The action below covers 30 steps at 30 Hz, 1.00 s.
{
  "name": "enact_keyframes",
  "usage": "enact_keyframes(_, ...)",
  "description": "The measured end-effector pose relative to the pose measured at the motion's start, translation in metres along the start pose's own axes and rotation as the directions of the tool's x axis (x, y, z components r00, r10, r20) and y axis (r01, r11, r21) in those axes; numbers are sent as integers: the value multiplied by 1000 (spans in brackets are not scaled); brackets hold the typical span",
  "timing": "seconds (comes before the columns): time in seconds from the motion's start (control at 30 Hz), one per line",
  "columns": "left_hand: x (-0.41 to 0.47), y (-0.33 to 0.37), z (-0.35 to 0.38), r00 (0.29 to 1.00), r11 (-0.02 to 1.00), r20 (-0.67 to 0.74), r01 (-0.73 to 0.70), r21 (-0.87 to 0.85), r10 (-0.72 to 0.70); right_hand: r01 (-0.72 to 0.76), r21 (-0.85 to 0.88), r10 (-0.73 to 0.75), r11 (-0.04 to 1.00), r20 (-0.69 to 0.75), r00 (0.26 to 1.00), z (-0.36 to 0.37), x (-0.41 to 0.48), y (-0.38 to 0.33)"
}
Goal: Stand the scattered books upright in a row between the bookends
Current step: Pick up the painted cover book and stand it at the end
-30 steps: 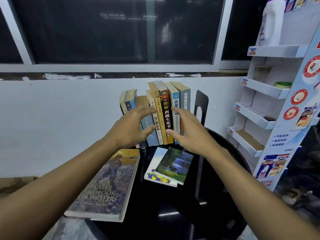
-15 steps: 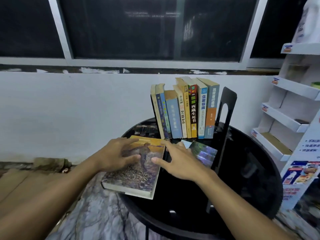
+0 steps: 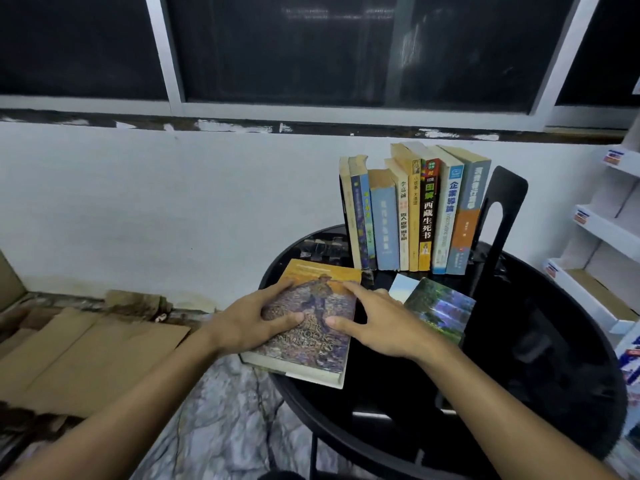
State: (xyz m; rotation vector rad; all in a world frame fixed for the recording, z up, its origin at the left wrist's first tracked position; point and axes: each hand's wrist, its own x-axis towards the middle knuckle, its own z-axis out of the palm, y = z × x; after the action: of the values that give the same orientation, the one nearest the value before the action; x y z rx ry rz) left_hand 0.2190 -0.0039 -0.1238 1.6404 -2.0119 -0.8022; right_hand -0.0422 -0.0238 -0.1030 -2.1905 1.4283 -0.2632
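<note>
The large paperback (image 3: 311, 351) lies flat at the left edge of the round black surface (image 3: 519, 393), its near corner overhanging. Both hands rest open on the cover, gripping nothing: the left hand (image 3: 252, 323) spread flat, the right hand (image 3: 381, 323) touching with straight finger and thumb. Behind stands the row of upright books (image 3: 412, 216) with a black bookend (image 3: 502, 209) just beside its right end.
</note>
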Motion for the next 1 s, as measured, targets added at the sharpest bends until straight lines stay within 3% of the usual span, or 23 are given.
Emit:
enact_keyframes(0.43, 2, -5, 5, 971, 915, -237, -56, -400, -44, 126, 105, -114, 986, -111, 987, -5, -5, 0)
enact_keyframes(0.77, -18, 22, -30, 901, 880, -417, -293, -373, 123, 339, 144, -289, 930, -284, 914, -23, 3, -2)
enact_keyframes(1.0, -27, 31, -25, 809, 853, -540, -436, -286, 232, 439, -34, -406, 898, -445, 798, -28, 17, -5)
